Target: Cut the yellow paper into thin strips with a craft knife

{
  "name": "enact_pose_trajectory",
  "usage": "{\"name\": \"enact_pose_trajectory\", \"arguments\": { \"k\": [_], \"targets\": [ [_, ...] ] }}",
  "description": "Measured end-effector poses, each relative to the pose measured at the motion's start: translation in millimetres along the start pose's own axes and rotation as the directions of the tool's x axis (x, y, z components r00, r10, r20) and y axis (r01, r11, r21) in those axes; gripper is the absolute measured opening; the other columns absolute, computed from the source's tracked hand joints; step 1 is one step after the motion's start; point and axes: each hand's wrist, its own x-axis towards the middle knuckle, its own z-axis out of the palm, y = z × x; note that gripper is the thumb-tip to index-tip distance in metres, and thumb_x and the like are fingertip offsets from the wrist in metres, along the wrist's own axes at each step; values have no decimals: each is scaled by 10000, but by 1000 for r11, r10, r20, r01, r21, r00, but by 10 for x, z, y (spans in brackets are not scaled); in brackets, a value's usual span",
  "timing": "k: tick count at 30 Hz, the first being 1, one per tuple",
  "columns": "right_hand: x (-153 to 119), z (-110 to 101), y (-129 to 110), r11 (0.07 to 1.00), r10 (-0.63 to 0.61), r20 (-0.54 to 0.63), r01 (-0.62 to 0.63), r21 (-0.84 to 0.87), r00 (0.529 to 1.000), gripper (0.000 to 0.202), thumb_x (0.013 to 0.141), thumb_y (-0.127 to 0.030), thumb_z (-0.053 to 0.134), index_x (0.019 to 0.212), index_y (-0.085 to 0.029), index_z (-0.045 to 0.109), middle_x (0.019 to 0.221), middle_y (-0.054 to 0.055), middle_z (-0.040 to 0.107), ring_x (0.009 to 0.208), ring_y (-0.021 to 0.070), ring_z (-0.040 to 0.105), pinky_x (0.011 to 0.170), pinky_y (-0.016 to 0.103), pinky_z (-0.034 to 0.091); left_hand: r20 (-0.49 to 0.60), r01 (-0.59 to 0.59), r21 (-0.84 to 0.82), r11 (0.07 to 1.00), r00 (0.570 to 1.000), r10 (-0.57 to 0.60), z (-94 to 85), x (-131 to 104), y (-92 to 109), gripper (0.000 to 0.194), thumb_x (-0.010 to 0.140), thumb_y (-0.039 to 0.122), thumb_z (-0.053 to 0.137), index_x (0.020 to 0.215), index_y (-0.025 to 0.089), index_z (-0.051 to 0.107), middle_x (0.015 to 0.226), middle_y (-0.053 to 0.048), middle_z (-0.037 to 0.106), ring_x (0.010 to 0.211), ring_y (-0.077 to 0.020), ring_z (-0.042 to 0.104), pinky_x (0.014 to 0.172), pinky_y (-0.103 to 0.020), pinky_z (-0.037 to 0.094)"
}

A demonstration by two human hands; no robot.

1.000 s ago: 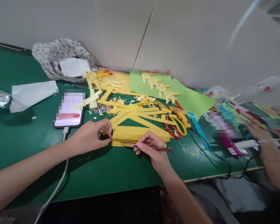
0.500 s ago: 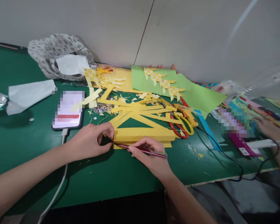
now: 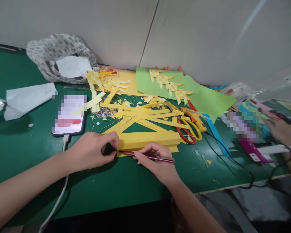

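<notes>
A folded yellow paper strip (image 3: pixel 147 139) lies across the green table in front of me. My left hand (image 3: pixel 97 150) pinches the strip's left end between thumb and fingertips. In my right hand (image 3: pixel 156 158) is a slim dark-pink pen (image 3: pixel 160 158), held almost flat along the paper's lower edge. Its tip reaches the left end, close to my left fingertips. Behind the folded piece lies a heap of cut yellow strips (image 3: pixel 140 113). Red and yellow scissors (image 3: pixel 186 131) rest to the right of the heap.
A phone (image 3: pixel 69 116) with a white cable lies left. Behind are a patterned cloth bag (image 3: pixel 60 42), green paper (image 3: pixel 203 97) and woven paper fish (image 3: pixel 162 79). A black cord crosses the right side, where another person's hand (image 3: pixel 278 129) shows beside a magenta object (image 3: pixel 253 150).
The pen lies slightly flatter against the paper, and the folded strip's upper part has shifted a little. The view has moved slightly. Both hands keep nearly the same places.
</notes>
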Motion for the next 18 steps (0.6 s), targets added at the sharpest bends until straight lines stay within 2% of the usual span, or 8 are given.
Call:
{"name": "enact_pose_trajectory", "arguments": {
  "k": [9, 18],
  "targets": [
    [29, -253, 3, 1000, -15, -8, 15, -18, 1000, 188, 655, -305, 756, 621, -186, 614, 570, 22, 698, 551, 146, 667, 536, 235, 524, 6, -8, 37, 999, 1000, 8, -4, 7, -17, 106, 761, 232, 560, 853, 225, 508, 495, 114, 502, 409, -66, 502, 465, -161, 335],
    [68, -559, 191, 996, -83, -11, 83, -39, 996, 230, 678, -357, 776, 653, -185, 627, 594, 31, 711, 579, 168, 695, 582, 272, 562, 14, 13, 27, 1000, 1000, -13, -17, 8, -12, 108, 760, 244, 565, 846, 224, 502, 490, 118, 502, 409, -64, 504, 460, -162, 329]
  ]
}}
